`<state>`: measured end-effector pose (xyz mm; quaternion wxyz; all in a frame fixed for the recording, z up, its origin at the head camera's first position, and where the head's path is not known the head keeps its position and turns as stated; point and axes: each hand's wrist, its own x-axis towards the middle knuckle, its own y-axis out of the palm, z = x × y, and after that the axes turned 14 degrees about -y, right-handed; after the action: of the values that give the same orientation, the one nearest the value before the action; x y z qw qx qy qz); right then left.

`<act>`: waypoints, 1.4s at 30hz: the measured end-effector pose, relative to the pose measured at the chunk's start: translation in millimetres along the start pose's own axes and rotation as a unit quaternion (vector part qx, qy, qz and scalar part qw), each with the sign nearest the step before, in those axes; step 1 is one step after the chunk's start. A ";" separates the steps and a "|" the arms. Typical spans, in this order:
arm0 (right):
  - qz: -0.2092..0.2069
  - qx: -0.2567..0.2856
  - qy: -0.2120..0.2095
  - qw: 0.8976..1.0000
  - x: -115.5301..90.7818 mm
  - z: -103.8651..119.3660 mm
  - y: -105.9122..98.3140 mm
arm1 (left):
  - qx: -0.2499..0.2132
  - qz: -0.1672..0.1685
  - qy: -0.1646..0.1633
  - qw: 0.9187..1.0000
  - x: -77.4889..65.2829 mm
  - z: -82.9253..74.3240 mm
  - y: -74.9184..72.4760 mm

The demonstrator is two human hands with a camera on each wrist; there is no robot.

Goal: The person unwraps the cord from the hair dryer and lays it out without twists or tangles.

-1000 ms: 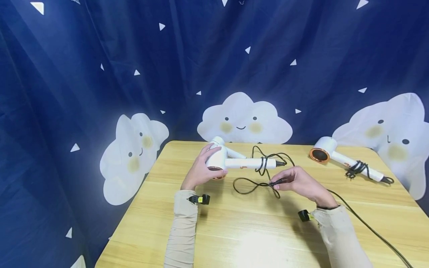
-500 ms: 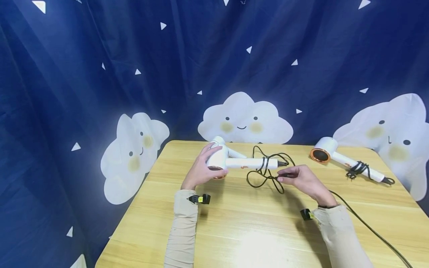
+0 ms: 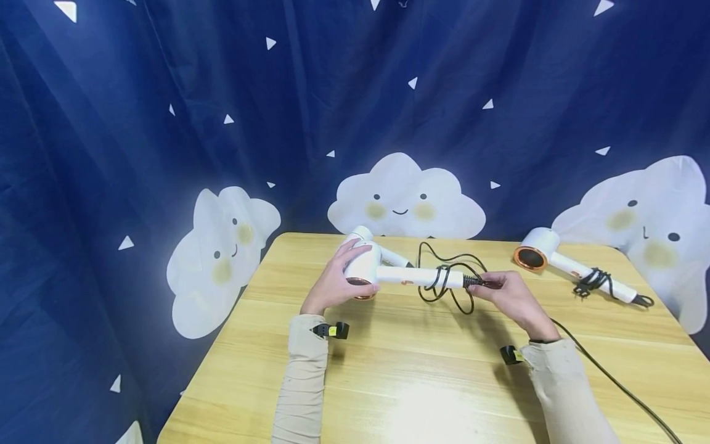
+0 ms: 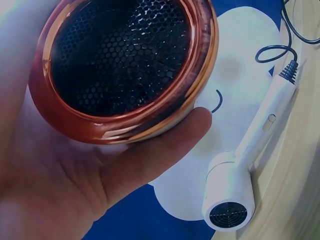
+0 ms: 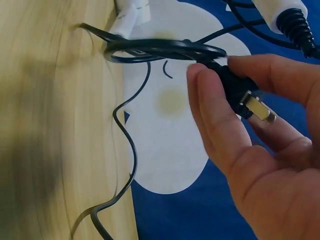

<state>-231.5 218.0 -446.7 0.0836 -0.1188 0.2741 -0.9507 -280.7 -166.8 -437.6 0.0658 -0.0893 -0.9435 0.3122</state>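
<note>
Head: your left hand (image 3: 339, 280) grips the white dryer (image 3: 418, 277) over the tabletop (image 3: 344, 382), right hand (image 3: 514, 300) just beside its cord end (image 3: 473, 280); left wrist: fingers (image 4: 165, 142) hold its copper-rimmed end (image 4: 105, 131), second dryer (image 4: 231, 185) beyond; right wrist: your fingers (image 5: 217, 100) pinch the black plug (image 5: 237, 87), prongs (image 5: 260, 108) showing

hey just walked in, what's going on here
A person is handling a white hair dryer: the left hand grips its head, while the right hand pinches the plug of a black cord near the handle's end. Some cord loops around that handle. A second dryer lies behind it on the table, and a third dryer lies off to the right.
</note>
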 end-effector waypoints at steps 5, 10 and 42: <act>-0.042 0.014 -0.022 0.999 0.1 -3.7 -0.5 | -0.002 0.020 0.001 1.000 -0.1 -1.7 2.3; -0.081 0.047 -0.029 0.995 -1.0 -4.4 -3.6 | 0.001 0.031 0.000 1.000 -1.0 -5.1 5.6; -0.146 0.210 -0.201 0.946 -11.1 48.8 3.5 | 0.007 0.033 -0.014 0.999 0.3 -3.9 14.9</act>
<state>-207.3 193.0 -410.5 0.0202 -0.3255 0.0256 -0.9450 -278.4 -152.7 -443.5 0.0428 -0.1159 -0.9387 0.3217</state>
